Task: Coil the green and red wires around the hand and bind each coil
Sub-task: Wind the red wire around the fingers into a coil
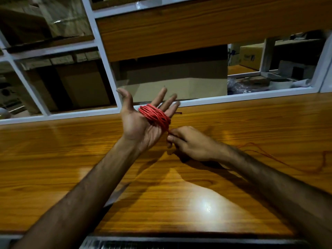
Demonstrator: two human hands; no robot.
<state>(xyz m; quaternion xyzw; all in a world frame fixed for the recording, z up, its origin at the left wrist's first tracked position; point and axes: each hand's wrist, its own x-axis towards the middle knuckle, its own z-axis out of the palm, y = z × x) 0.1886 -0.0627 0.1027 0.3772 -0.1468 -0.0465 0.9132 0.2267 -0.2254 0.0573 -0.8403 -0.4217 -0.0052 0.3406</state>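
A: Which step? And where's the wire?

B: Winding red. The coil (154,115) sits mid-frame round the fingers of the left hand (142,121), held flat and spread; the right hand (188,142) pinches the strand just below.

A: Next?

B: Probably feeding the slack (280,159), right of frame, round again. No green visible.

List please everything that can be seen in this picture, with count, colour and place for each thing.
red wire coil: one, red, wound around the left hand's fingers
loose red wire: one strand, red, lying on the table at right
table: one, orange-brown wood, below both arms
shelf frame: one, white, behind the table
cardboard boxes: several, brown, in the shelves
left hand: one, palm up, fingers spread
right hand: one, pinching the wire just below the coil
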